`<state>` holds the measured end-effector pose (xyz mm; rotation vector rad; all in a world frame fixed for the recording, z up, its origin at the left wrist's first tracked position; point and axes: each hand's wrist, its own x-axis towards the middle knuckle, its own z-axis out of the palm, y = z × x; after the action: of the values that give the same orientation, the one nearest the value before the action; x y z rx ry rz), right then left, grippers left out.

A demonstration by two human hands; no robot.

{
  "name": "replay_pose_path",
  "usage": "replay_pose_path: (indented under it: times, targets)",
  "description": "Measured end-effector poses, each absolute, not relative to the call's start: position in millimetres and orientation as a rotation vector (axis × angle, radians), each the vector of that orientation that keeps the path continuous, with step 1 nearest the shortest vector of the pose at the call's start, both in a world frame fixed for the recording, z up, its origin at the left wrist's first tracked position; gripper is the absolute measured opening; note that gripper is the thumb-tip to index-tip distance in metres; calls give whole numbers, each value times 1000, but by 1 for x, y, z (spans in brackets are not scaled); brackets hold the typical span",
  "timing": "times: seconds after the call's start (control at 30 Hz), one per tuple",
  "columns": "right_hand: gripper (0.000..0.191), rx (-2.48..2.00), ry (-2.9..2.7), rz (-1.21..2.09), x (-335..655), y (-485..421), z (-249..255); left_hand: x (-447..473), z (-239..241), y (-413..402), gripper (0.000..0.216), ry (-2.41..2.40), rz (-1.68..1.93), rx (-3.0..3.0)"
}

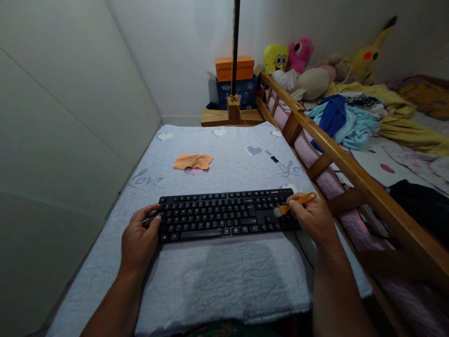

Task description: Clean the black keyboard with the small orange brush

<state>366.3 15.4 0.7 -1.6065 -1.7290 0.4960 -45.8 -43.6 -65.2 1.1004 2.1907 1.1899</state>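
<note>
A black keyboard (210, 215) lies lengthwise across the cloth-covered surface. My left hand (142, 236) is closed on its left end, with the thumb over the edge keys. In my right hand (310, 217) is a small brush (303, 199) with a yellow handle and pale bristles. Its bristle end is over the keys near the keyboard's right side, pointing left; whether it touches them I cannot tell. An orange cloth (192, 162) lies crumpled behind the keyboard. Farther right rests a thin metal wire tool (277, 161) with a black band.
A pale quilted cover (224, 285) with hearts spreads under everything. Along the right runs a wooden bed rail (336, 168), with clothes and plush toys beyond it. At the back stand a wooden post base (229, 114) and an orange box (234, 69). A cable (304, 252) trails from the keyboard.
</note>
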Motion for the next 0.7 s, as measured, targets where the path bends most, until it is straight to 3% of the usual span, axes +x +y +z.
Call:
replay_pose_path:
  times: [0.7]
  targets:
    - [31, -1553, -1790, 452, 345, 39, -5, -47, -67, -43, 44, 2203, 1182, 1122]
